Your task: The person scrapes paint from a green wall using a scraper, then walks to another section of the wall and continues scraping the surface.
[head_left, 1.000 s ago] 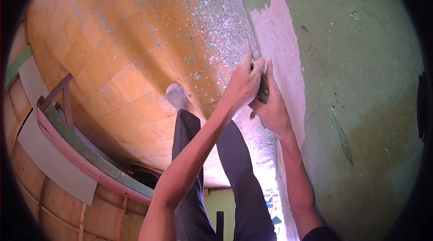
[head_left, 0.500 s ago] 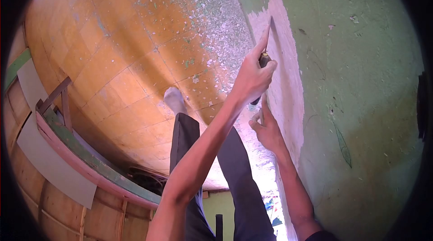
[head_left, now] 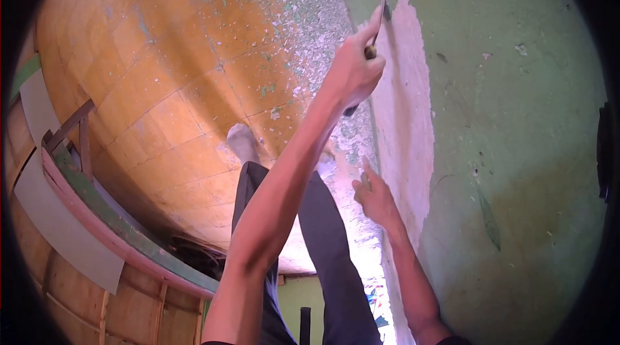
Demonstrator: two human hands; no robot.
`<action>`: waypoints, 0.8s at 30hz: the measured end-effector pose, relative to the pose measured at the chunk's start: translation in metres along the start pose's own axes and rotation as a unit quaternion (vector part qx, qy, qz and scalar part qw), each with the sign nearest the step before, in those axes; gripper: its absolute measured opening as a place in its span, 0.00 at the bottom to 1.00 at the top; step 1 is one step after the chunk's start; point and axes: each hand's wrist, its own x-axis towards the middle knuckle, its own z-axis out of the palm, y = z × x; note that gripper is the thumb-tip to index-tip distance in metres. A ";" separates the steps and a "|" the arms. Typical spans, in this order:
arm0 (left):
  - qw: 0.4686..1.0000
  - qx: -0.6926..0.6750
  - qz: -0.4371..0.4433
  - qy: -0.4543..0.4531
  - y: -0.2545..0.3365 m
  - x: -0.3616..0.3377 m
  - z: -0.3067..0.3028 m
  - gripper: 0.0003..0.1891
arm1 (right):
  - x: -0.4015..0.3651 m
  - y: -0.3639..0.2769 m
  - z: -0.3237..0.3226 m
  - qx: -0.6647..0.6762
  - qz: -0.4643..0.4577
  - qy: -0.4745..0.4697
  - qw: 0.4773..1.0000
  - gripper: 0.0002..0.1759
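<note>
My left hand (head_left: 354,72) is closed around a scraper (head_left: 371,52) with a dark handle and a thin blade. The index finger lies stretched along the blade, whose tip rests at the upper edge of a bare pinkish-white strip (head_left: 403,99) on the green painted wall (head_left: 510,119). Lower down, beside the foot of this strip, my right hand (head_left: 376,201) hovers with its index finger extended and the other fingers loosely bent. No tool shows in it, though its palm side is hidden.
Paint flakes (head_left: 316,28) are scattered thickly along the wall's base on the orange tiled floor (head_left: 174,80). My foot (head_left: 242,141) stands on these tiles. At the left is a curved-looking wooden frame (head_left: 123,229) with a pink and green edge.
My left hand has moved up and left with the scraper, its tip now higher on the strip. My right hand has dropped slightly, away from the left. The view has shifted a little.
</note>
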 end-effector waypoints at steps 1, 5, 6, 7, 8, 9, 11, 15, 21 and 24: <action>1.000 0.006 -0.019 -0.019 0.007 -0.010 -0.003 0.41 | 0.001 0.000 -0.004 -0.005 0.009 -0.003 1.000 0.41; 0.997 0.019 -0.053 -0.047 0.019 -0.028 -0.006 0.41 | -0.001 0.005 -0.003 -0.014 0.054 -0.040 0.998 0.40; 0.997 0.010 -0.063 -0.044 0.017 -0.019 -0.008 0.40 | 0.000 0.007 -0.002 -0.017 0.058 -0.046 0.997 0.40; 0.999 -0.031 -0.031 -0.022 0.007 0.004 -0.014 0.40 | 0.001 0.009 -0.001 -0.020 0.062 -0.052 0.997 0.39; 0.998 -0.037 -0.034 -0.024 -0.002 0.016 -0.017 0.40 | 0.002 0.012 0.002 -0.022 0.060 -0.055 0.997 0.39; 0.998 -0.046 -0.038 -0.027 -0.001 0.022 -0.023 0.40 | 0.001 0.013 0.002 -0.025 0.059 -0.056 0.996 0.39; 0.995 -0.026 -0.074 -0.056 0.001 0.014 -0.027 0.39 | -0.001 0.006 -0.002 -0.003 0.086 -0.065 0.994 0.39; 0.992 -0.005 -0.088 -0.093 0.020 -0.010 -0.021 0.40 | -0.002 0.008 -0.003 -0.033 0.058 -0.058 0.996 0.39; 0.993 -0.069 -0.082 -0.039 0.013 0.045 -0.037 0.40 | -0.001 0.012 0.003 -0.051 0.054 -0.073 0.995 0.39; 0.998 -0.013 0.009 -0.064 0.008 -0.014 -0.018 0.41 | -0.005 0.005 0.002 -0.058 0.063 -0.084 0.993 0.39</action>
